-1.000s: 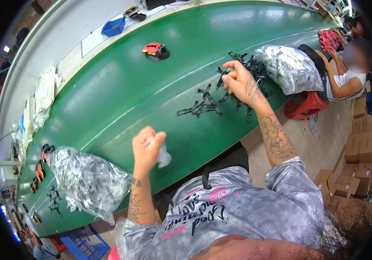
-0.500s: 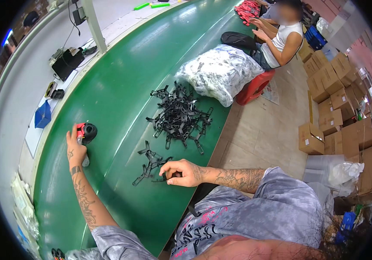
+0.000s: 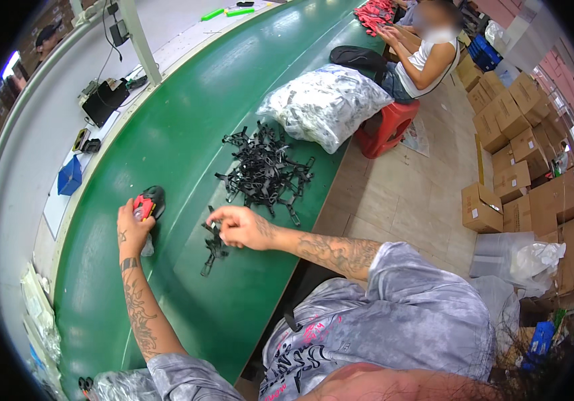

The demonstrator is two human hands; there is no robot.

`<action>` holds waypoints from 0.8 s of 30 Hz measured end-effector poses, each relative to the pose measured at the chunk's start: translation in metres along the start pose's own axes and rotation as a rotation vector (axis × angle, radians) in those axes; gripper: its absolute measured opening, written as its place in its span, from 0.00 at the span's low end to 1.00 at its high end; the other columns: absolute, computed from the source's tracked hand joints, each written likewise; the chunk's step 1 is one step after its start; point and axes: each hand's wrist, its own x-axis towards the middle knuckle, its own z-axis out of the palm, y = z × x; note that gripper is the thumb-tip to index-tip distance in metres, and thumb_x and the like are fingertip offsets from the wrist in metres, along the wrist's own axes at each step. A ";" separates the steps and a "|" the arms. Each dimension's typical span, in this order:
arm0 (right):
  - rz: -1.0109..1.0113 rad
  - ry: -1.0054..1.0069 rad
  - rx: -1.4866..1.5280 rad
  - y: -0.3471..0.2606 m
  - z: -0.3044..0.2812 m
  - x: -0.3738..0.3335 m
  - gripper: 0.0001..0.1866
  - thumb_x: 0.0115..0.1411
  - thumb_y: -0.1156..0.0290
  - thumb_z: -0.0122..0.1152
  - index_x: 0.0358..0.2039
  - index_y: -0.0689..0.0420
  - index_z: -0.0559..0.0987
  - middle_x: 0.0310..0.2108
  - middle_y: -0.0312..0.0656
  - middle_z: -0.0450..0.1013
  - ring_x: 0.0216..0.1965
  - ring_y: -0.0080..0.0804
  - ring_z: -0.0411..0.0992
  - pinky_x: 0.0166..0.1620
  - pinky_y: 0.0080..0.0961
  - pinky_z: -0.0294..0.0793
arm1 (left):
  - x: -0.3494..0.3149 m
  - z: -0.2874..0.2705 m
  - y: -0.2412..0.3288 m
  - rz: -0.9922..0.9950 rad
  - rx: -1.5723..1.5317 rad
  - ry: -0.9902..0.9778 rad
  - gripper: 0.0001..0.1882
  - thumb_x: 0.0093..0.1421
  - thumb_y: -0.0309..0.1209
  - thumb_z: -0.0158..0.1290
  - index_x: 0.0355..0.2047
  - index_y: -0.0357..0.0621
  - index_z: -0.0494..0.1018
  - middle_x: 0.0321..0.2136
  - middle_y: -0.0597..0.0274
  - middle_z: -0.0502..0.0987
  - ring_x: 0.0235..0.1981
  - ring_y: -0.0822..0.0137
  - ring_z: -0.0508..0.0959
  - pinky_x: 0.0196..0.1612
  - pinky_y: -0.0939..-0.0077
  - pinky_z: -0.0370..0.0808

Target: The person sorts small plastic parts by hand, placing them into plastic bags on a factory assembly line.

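My left hand [image 3: 133, 224] is closed around a red-and-black device [image 3: 145, 208] with a rounded black end, over the green table. A bit of clear plastic shows beneath that hand. My right hand [image 3: 243, 228] hovers palm-down over a few black plastic brackets [image 3: 212, 257]. Its index finger and thumb are apart, the other fingers curled, and part of the brackets is hidden under it. Beyond this hand lies a large tangled pile of the same branched black brackets [image 3: 267, 167].
A big clear bag of parts [image 3: 327, 107] rests at the table's right edge, beside a red stool [image 3: 390, 130]. Farther along sits another person [image 3: 427, 67] near a red heap [image 3: 374, 15]. Cardboard boxes [image 3: 521, 180] are stacked on the right; a blue bin [image 3: 69, 176] stands left.
My right hand has moved forward and left, over the loose brackets; the small black part at its fingers no longer shows there. My left hand has closed around the red-and-black device.
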 end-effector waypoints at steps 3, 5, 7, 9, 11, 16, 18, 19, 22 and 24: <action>0.020 0.037 0.029 -0.010 0.000 -0.008 0.24 0.68 0.71 0.56 0.63 0.60 0.66 0.33 0.39 0.77 0.31 0.23 0.76 0.29 0.22 0.76 | -0.030 -0.013 0.016 -0.157 -0.108 0.079 0.37 0.51 0.34 0.63 0.61 0.32 0.69 0.52 0.44 0.75 0.55 0.50 0.76 0.60 0.62 0.72; -0.017 0.103 0.067 -0.013 0.009 -0.022 0.26 0.70 0.69 0.57 0.64 0.62 0.63 0.38 0.41 0.79 0.35 0.23 0.77 0.30 0.22 0.77 | -0.069 -0.022 0.002 -0.193 -0.708 0.121 0.36 0.54 0.35 0.64 0.61 0.35 0.68 0.46 0.53 0.76 0.44 0.59 0.79 0.50 0.67 0.76; -0.035 0.095 0.070 0.002 0.011 -0.035 0.25 0.70 0.69 0.57 0.63 0.64 0.63 0.40 0.43 0.80 0.38 0.24 0.77 0.34 0.23 0.78 | -0.121 -0.039 0.023 -0.178 -1.092 0.114 0.38 0.56 0.33 0.65 0.65 0.41 0.62 0.43 0.57 0.75 0.36 0.67 0.77 0.39 0.73 0.77; -0.084 0.007 0.137 0.023 0.029 -0.041 0.24 0.69 0.70 0.59 0.61 0.64 0.64 0.41 0.44 0.81 0.39 0.25 0.77 0.38 0.23 0.78 | -0.183 -0.041 0.036 -0.175 -1.443 0.097 0.44 0.57 0.35 0.67 0.69 0.47 0.56 0.40 0.60 0.73 0.31 0.72 0.74 0.30 0.79 0.73; -0.051 0.012 0.076 0.022 0.049 -0.039 0.21 0.68 0.71 0.60 0.57 0.64 0.67 0.41 0.45 0.81 0.39 0.26 0.77 0.41 0.24 0.78 | -0.223 -0.021 0.035 -0.152 -1.599 0.134 0.47 0.57 0.37 0.69 0.70 0.49 0.53 0.38 0.62 0.72 0.31 0.74 0.72 0.26 0.82 0.70; 0.192 -0.108 0.266 0.030 0.078 -0.005 0.13 0.68 0.71 0.61 0.48 0.63 0.71 0.43 0.44 0.79 0.42 0.30 0.79 0.43 0.28 0.81 | -0.237 0.024 0.047 0.061 -2.080 0.205 0.49 0.58 0.46 0.68 0.72 0.49 0.52 0.41 0.61 0.67 0.42 0.68 0.73 0.24 0.81 0.75; 0.275 -0.063 0.421 0.037 0.085 0.004 0.10 0.70 0.70 0.59 0.45 0.61 0.71 0.43 0.40 0.73 0.46 0.33 0.79 0.46 0.33 0.83 | -0.237 0.023 0.048 -0.008 -2.024 0.209 0.49 0.58 0.46 0.68 0.72 0.48 0.52 0.41 0.61 0.67 0.44 0.67 0.73 0.24 0.81 0.76; 0.280 -0.067 0.423 0.036 0.088 0.008 0.10 0.70 0.70 0.59 0.45 0.61 0.71 0.43 0.40 0.73 0.46 0.33 0.79 0.46 0.33 0.83 | -0.239 0.020 0.046 -0.074 -1.961 0.224 0.49 0.58 0.46 0.68 0.71 0.47 0.53 0.41 0.62 0.67 0.46 0.65 0.73 0.25 0.81 0.76; 0.234 0.001 0.372 0.032 0.082 0.023 0.09 0.70 0.71 0.59 0.45 0.59 0.71 0.43 0.39 0.73 0.46 0.32 0.78 0.47 0.31 0.82 | -0.242 0.016 0.036 -0.188 -1.892 0.217 0.46 0.60 0.42 0.67 0.71 0.43 0.54 0.45 0.56 0.72 0.46 0.62 0.76 0.25 0.80 0.79; 0.188 0.045 0.357 0.029 0.070 0.032 0.10 0.68 0.71 0.60 0.45 0.59 0.72 0.43 0.38 0.73 0.44 0.30 0.78 0.45 0.29 0.82 | -0.238 0.016 0.032 -0.290 -1.842 0.207 0.44 0.61 0.40 0.66 0.71 0.42 0.55 0.48 0.54 0.73 0.46 0.62 0.78 0.25 0.79 0.79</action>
